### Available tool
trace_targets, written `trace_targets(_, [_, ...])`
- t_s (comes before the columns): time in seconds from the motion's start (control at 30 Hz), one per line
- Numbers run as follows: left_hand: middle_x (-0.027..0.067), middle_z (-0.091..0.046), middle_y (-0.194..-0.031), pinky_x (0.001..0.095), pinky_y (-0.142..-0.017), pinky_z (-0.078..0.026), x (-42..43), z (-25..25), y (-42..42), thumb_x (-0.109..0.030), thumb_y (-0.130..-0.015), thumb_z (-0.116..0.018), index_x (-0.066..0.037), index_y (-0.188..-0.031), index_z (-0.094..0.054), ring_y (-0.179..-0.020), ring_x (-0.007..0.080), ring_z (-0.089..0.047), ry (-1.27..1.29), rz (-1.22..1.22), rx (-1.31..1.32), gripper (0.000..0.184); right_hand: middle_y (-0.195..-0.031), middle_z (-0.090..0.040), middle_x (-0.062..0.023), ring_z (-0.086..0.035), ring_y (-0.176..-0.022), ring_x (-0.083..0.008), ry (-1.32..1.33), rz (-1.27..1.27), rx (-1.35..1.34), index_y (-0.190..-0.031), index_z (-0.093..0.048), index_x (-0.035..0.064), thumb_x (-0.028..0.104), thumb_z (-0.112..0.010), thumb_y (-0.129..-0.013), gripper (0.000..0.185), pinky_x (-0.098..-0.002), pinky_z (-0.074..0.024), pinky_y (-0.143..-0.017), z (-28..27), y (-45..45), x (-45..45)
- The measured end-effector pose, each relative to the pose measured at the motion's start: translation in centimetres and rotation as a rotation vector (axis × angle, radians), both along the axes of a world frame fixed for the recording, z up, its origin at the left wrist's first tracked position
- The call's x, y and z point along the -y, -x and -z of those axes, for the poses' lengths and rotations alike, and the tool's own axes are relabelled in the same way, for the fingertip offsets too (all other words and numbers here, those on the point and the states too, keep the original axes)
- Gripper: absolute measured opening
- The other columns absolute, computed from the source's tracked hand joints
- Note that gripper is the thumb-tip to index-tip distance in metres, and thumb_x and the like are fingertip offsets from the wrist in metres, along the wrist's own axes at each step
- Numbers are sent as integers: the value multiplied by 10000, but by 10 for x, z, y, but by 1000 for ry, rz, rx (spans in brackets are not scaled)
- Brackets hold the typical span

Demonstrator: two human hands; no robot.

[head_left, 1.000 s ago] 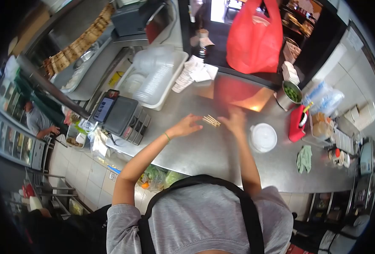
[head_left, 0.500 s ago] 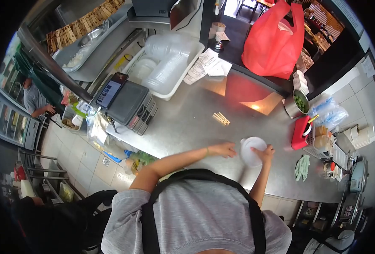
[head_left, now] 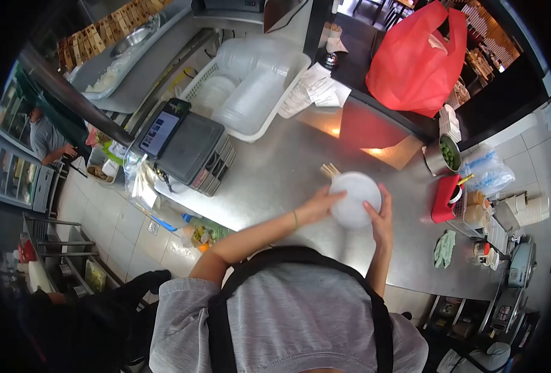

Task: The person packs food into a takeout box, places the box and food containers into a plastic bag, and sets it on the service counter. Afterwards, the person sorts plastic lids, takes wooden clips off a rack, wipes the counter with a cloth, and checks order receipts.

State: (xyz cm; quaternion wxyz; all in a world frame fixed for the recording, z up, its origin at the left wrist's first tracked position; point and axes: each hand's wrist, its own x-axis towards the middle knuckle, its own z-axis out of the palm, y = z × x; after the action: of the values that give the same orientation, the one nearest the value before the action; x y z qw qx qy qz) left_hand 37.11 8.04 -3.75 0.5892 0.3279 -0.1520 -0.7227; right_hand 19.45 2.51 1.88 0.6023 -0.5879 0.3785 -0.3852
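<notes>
Between my two hands, a round white plastic container (head_left: 354,198) is held above the steel counter; whether it is a bowl or its lid I cannot tell. My left hand (head_left: 320,206) grips its left edge, the thumb and fingers closed on the rim. At the right side, my right hand (head_left: 380,219) holds it with the thumb on the face and the fingers around the edge. Just behind it, a few short wooden sticks (head_left: 329,169) lie on the counter, partly hidden by the container.
A white basket (head_left: 249,136) of stacked clear plastic containers stands back left, beside dark drawers (head_left: 191,149) with a phone on top. Paper slips (head_left: 316,87) lie behind. A red bag (head_left: 412,68), a metal pot (head_left: 442,155), a red holder (head_left: 444,198) and a green cloth (head_left: 444,248) are rightward.
The container has risen towards the camera and shifted slightly left, turning its round face up. My left hand, apart from it before, now grips its edge.
</notes>
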Motion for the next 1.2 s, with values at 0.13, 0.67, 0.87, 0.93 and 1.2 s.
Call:
trace_targets(0.13, [76,-517,-1227,380,-869,-489,15,-59,-74,-273,-864,-607,-65,-1258,-419,-1116,199,-516,-51,-92,144,483,-1406,-277,-160,-313,-1284,-314,785,-202,-439,-1372,-331,96,69,-713,-675,795,-438,-191,-1073,-68,-60,-4])
trace_targets(0.67, [240,-620,-778,422,-672,-497,-6,-231,-335,-223,-749,-646,18,-1027,-538,-728,357,-626,253,-225,2033,383,-1053,-609,-132,-590,-954,-247,603,-467,-46,-1123,-557,-21,126,-685,-761,411,-347,-461,-839,-83,-324,110])
trace_targets(0.87, [233,-621,-766,484,-684,-501,28,-214,-435,-169,-747,-606,-10,-957,-480,-739,411,-614,-116,-431,2506,292,-1259,-507,-85,-409,-1215,-275,1363,-469,-492,-1166,-558,55,172,-550,-841,345,-482,-311,-998,-58,-494,108])
trace_targets(0.93, [242,-620,-845,484,-736,-491,50,-198,-459,-199,-756,-635,-29,-1087,-482,-812,424,-598,-195,-427,2450,402,-1325,-444,-46,-291,-1295,-248,1614,-459,-750,-1156,-567,89,273,-508,-865,350,-530,-233,-1030,-41,-545,120])
trace_targets(1.2, [242,-619,-943,442,-811,-483,111,-155,-502,-232,-743,-631,8,-965,-619,-925,407,-587,-156,-475,2087,327,-1314,-431,-71,-254,-1309,-255,1673,-473,-968,-1131,-567,96,368,-512,-847,397,-566,-167,-1050,-20,-568,140])
